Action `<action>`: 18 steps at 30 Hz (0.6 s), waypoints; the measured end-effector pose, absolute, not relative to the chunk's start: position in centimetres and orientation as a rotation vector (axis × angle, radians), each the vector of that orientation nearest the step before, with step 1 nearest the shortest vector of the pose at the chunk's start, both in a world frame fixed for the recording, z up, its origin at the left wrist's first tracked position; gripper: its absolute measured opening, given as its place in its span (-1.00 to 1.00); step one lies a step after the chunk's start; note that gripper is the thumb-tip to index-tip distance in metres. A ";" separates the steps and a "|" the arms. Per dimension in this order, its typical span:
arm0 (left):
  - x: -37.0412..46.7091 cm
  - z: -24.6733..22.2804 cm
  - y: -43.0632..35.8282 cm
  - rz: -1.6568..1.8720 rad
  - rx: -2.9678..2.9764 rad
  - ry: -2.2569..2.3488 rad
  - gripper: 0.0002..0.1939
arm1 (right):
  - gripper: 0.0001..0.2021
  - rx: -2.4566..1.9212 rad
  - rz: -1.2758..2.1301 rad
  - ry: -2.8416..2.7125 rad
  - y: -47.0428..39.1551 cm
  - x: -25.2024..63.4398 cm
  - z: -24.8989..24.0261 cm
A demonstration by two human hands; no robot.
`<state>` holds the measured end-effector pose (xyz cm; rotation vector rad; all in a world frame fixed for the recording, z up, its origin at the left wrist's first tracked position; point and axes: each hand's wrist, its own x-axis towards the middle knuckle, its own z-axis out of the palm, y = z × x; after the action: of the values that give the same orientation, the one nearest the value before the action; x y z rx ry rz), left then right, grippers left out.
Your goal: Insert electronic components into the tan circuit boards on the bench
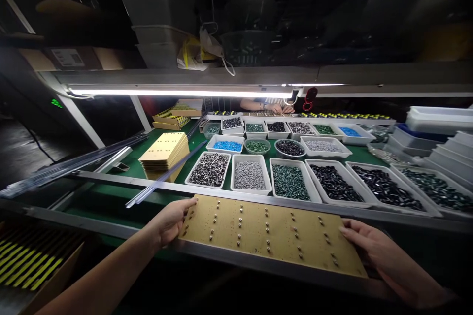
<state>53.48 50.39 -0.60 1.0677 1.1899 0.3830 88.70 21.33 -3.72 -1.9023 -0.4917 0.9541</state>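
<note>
A tan circuit board (pixel 253 231) lies across the metal rails at the front of the bench, with small silvery parts standing on it in several columns. My left hand (pixel 172 221) grips its left end, thumb and fingers at the upper left corner. At the right end, my right hand (pixel 369 243) holds the edge, thumb on top and some fingers hidden beneath. Just behind the board stand white trays of small components, among them a tray of grey parts (pixel 249 175) and a tray of dark green parts (pixel 290 181).
A stack of tan boards (pixel 164 155) stands at the left, with clear plastic tubes (pixel 162 180) beside it. Empty white bins (pixel 439 120) pile up at the right. Across the bench, a person's hands (pixel 281 108) are near another rail. A lit tube lamp (pixel 181 93) hangs above.
</note>
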 end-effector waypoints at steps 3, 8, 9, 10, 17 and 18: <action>52.0 -0.3 50.3 0.452 1.206 1.252 -0.54 | -0.60 -2.166 0.618 -0.759 20.2 89.7 -5.3; 50.4 -2.5 46.0 1.008 2.174 1.137 -0.41 | -0.63 -2.142 -0.568 -1.421 17.2 87.8 -7.3; 50.8 -3.1 44.6 1.045 2.428 0.924 -0.54 | -0.65 -2.056 -0.620 -1.558 17.0 86.6 -7.4; 51.4 -3.7 43.2 0.959 2.616 0.744 -0.58 | -0.63 -1.978 -0.634 -1.683 17.0 85.3 -7.3; 57.9 -5.7 38.0 0.543 3.138 0.263 -0.32 | -0.52 -1.891 -0.835 -1.951 20.1 78.9 -8.2; 58.3 -5.8 37.9 0.519 3.169 0.238 -0.30 | -0.53 -1.888 -0.848 -1.951 20.3 78.8 -8.4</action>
<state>58.34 37.89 -5.77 3.1691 0.2379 0.5188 78.79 20.34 -8.45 -1.8880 -1.9506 -0.8479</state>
